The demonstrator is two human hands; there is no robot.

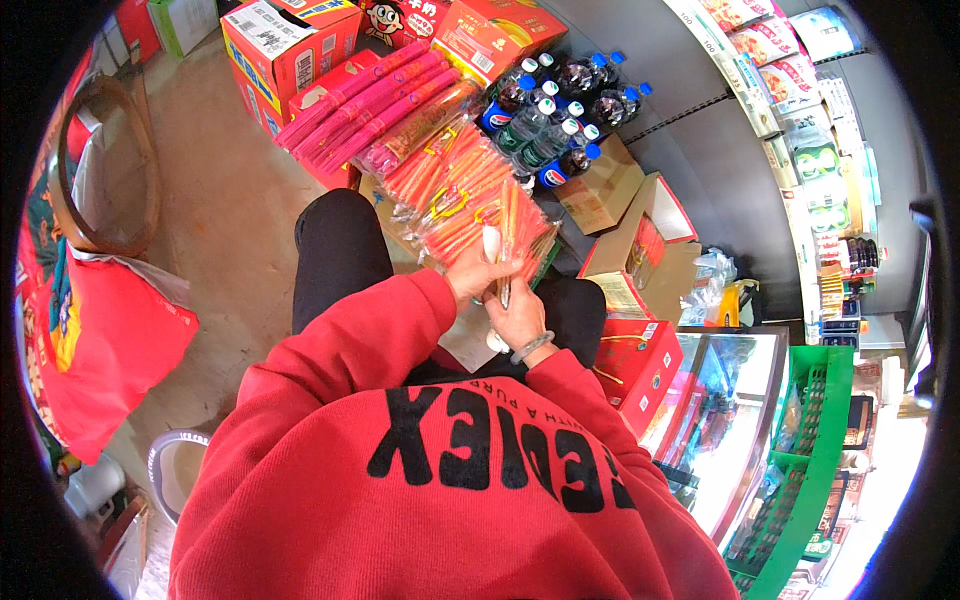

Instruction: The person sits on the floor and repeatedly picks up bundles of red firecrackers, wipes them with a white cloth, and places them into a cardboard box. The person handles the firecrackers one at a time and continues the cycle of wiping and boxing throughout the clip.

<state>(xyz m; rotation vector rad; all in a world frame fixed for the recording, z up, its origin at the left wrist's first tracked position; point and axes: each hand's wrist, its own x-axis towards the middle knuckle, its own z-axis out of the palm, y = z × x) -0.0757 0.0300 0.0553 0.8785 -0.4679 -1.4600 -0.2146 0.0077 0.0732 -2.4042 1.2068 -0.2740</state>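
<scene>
Both my hands meet in front of my lap. A slim bundle of orange sticks, seemingly in clear plastic, stands up between them. My left hand grips it, with its thumb laid across the front. Lower down, my right hand, with a grey bangle at the wrist, closes around the bundle's bottom end. A white item shows beside the bundle at my left hand; I cannot tell what it is. Just beyond my hands lie several packs of orange sticks in clear wrap, some with yellow ties.
Long pink wrapped packs lie farther off, near red cartons. Bottled drinks stand behind the stick packs. An open cardboard box and a red gift box are on my right, before a glass display case. Shelving rises beyond.
</scene>
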